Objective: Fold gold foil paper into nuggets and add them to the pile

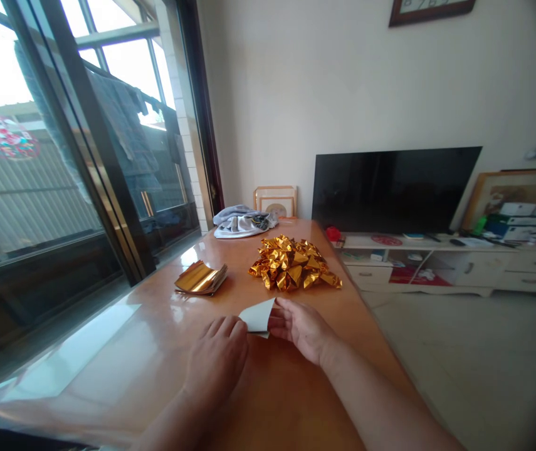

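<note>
The left hand (215, 363) and right hand (300, 329) hold 1 white rectangular paper sheet (258, 315) over a glossy orange wooden tabletop (155, 332), near 1 flat gold foil stack (200, 278) and 1 heap of folded gold foil pieces (293, 266).

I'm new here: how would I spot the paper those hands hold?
Find the orange tabletop beside the glass door. At its near end, a small sheet sits between the left hand and right hand. It shows white, unlike the folded gold heap beyond it.

Crumpled grey cloth (244, 223), small picture frame (275, 200), black flat-screen TV (390, 191), white TV cabinet (418, 269), sliding glass door (103, 156)
</note>
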`<state>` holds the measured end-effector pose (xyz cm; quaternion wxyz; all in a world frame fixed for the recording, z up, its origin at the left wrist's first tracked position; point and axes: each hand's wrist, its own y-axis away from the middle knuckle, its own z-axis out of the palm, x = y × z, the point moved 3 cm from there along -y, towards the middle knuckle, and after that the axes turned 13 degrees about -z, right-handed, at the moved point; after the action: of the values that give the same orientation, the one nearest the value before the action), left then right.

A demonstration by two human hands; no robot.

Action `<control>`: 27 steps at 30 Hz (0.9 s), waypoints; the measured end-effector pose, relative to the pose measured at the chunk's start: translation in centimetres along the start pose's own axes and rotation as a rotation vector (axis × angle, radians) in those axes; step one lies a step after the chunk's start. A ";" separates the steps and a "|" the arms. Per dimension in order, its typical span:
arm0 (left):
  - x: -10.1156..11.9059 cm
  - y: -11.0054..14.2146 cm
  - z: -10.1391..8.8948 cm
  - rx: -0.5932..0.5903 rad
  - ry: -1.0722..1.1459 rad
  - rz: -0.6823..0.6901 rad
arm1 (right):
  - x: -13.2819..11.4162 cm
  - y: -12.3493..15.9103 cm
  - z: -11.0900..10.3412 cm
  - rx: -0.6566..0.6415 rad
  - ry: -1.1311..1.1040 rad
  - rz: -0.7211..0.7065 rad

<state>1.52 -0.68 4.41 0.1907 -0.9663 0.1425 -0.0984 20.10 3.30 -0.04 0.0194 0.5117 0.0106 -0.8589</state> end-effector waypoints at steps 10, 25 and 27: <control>1.2 -0.4 1.9 -0.241 -0.167 0.082 | -2.4 0.5 -0.9 -0.041 1.023 -0.484; 0.6 -1.0 1.9 -0.275 -0.008 0.055 | -1.8 2.6 1.1 -0.532 1.462 -0.539; -0.1 -1.0 2.1 -0.273 0.085 0.038 | -1.6 2.3 0.8 -0.509 1.449 -0.518</control>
<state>2.15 0.98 2.85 0.0531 -0.9754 0.1805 -0.1151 20.25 0.97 1.80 -0.0760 0.9021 0.3340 -0.2625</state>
